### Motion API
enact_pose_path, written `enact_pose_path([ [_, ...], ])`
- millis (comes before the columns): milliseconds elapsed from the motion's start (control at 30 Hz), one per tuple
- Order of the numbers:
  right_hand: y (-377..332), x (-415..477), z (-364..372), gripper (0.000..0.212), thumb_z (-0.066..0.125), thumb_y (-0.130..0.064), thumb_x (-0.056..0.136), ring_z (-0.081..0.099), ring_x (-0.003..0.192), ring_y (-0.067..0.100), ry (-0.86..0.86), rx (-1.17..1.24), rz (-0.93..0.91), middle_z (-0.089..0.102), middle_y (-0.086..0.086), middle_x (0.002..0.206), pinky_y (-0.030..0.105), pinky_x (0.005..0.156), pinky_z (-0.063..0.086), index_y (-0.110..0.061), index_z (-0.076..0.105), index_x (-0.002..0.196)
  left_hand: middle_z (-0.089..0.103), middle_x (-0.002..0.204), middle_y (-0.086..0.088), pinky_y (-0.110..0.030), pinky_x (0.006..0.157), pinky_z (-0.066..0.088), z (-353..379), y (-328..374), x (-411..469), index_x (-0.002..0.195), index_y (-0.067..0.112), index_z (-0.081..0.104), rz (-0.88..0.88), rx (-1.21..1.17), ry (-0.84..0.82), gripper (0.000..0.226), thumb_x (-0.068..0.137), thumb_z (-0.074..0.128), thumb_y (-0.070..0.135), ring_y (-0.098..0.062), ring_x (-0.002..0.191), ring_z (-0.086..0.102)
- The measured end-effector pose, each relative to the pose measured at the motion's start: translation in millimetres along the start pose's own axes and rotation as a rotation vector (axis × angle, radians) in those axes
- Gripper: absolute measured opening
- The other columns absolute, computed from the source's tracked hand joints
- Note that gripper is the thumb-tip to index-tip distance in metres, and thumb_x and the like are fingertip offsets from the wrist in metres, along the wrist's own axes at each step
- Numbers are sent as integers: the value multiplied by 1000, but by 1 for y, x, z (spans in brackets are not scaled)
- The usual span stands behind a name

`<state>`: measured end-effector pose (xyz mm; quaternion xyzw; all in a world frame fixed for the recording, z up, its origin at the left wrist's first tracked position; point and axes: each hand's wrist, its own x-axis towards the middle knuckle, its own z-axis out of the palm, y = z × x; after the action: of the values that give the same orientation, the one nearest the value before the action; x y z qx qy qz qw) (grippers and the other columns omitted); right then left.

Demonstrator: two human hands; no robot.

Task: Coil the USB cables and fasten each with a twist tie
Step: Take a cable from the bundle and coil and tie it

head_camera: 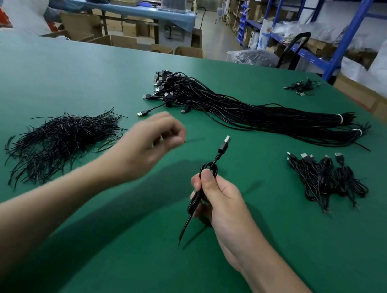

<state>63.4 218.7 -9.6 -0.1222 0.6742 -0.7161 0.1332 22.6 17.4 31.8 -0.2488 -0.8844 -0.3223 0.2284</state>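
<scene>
a warehouse workshop: blue shelving [351, 27] stacked with cardboard boxes [370, 100], green worktable [72, 73].

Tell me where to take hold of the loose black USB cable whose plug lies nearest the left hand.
I would pinch its silver-tipped plug, coming from the near left. That end of the loose black USB cable sticks out alone on the green table, clear of the big black cable bundle.

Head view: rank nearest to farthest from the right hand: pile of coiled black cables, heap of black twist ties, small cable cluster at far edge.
1. Pile of coiled black cables, on the right, just past the right hand.
2. Heap of black twist ties, across on the left.
3. Small black cable cluster, far right corner.
</scene>
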Motion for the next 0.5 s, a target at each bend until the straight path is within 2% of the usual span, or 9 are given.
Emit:
enact_pose_path([
  [100,-1,-2,3,40,43,-52,97,61,84,8,-50,117,-17,61,-8,84,26,74,53,-19,57,79,57,85,8,-22,74,45,10,29,-32,94,19,59,-33,-202,-23,8,100,56,23,-13,80,57],
  [167,-1,-3,5,45,43,-44,102,72,98,21,-111,238,11,70,6,103,38,76,60,-2,55,91,59,87,7,-22,76,45,13,35,-45,93,19,60,-57,-213,-15,7,100,59,19,-15,83,59],
  [233,-3,-6,9,51,41,-40,104,75,92,33,-169,279,55,72,15,110,45,73,63,10,49,109,60,90,10,-18,77,44,15,38,-52,91,20,61,-66,-195,-15,10,100,59,15,-13,87,60],
  [300,-3,-10,11,51,40,-43,104,75,77,33,-197,243,78,74,16,94,41,66,62,7,48,111,61,93,12,-16,79,44,17,39,-57,92,26,61,-67,-199,-17,12,100,58,19,-12,91,62],
  [367,-3,-12,12,43,40,-45,104,70,61,28,-193,169,69,69,11,74,38,60,59,-3,48,97,63,95,12,-21,83,47,19,38,-61,94,28,61,-75,-222,-14,9,100,57,23,-14,94,63],
  [433,-4,-14,12,38,40,-45,104,57,46,21,-157,67,27,59,4,62,36,51,54,-11,44,87,66,95,8,-27,86,50,21,37,-64,95,23,62,-116,-286,-15,7,100,57,25,-18,96,65],
  [500,-4,-14,14,37,40,-44,105,40,41,14,-125,7,8,48,-1,57,28,42,43,-14,43,84,67,95,5,-31,89,52,23,36,-66,96,21,63,-149,-337,-3,5,98,59,23,-22,97,66],
])
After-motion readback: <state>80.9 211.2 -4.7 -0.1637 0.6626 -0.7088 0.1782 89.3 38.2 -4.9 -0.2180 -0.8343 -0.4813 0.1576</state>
